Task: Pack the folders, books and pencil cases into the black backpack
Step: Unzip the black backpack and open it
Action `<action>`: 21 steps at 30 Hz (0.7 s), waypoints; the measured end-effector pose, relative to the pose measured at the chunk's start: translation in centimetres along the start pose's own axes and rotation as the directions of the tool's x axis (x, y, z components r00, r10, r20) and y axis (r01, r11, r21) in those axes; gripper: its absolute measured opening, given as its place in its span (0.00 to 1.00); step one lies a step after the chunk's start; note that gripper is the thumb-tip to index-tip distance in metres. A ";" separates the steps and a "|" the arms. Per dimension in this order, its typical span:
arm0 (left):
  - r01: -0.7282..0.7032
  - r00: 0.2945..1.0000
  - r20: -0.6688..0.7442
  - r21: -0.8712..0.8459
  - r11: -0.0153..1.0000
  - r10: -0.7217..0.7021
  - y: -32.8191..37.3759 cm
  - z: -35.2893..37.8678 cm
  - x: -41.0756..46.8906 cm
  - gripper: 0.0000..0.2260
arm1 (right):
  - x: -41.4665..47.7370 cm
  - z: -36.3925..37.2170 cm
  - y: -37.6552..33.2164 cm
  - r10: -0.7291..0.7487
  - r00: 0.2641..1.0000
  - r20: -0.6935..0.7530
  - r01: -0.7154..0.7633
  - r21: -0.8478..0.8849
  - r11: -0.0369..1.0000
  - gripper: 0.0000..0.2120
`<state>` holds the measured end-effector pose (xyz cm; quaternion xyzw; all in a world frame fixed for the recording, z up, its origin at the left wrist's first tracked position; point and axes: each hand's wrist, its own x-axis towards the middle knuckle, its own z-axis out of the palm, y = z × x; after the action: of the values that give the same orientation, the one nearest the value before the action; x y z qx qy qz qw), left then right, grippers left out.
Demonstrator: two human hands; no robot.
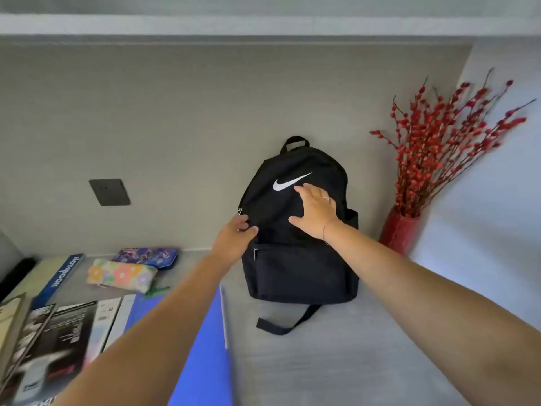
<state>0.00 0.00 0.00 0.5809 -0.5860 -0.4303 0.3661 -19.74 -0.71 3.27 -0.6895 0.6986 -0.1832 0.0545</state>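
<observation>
Home study desk, red-berry vase

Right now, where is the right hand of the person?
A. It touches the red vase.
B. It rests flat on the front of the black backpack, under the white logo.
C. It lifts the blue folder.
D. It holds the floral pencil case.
B: the right hand lies open, palm against the front of the black backpack, just below the white logo, while the left hand is at the bag's left edge near the zipper.
</observation>
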 end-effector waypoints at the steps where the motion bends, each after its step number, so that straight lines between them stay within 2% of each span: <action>1: 0.005 1.000 -0.008 -0.002 1.000 -0.005 0.2 0.3 0.7 0.23 | 1.9 0.0 0.4 -0.027 1.000 -0.014 0.026 -0.068 0.997 0.36; 5: 0.060 0.997 -0.037 -0.005 0.998 -0.061 -0.1 1.1 3.7 0.22 | 7.9 -0.2 1.2 -0.073 0.997 -0.019 0.064 -0.302 0.951 0.41; 7: 0.067 0.997 -0.045 0.000 0.998 -0.067 -0.2 1.3 5.2 0.22 | 9.9 0.1 1.2 -0.136 0.987 -0.086 0.090 -0.407 0.909 0.42; 12: 0.068 0.996 -0.054 0.010 0.998 -0.068 -0.4 1.2 8.0 0.22 | 12.9 0.6 0.9 -0.232 0.917 -0.324 0.066 -0.450 0.890 0.40; 16: 0.081 0.994 -0.074 0.041 0.996 -0.078 -1.5 0.6 8.9 0.20 | 14.0 0.7 0.2 -0.299 0.901 -0.314 0.125 -0.473 0.872 0.37; 18: 0.099 0.993 -0.076 0.050 0.994 -0.095 -2.2 0.2 9.1 0.21 | 14.3 0.3 -0.3 -0.255 0.913 -0.318 0.091 -0.450 0.889 0.31; 21: 0.124 0.990 -0.076 0.050 0.991 -0.120 -3.2 -0.5 9.0 0.22 | 13.8 -0.3 -0.5 -0.215 0.920 -0.328 0.085 -0.368 0.926 0.12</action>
<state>1.09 -8.82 -3.45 0.6407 -0.5471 -0.4143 0.3444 -19.96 -14.21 6.20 -0.6948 0.6619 -0.1850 -0.2119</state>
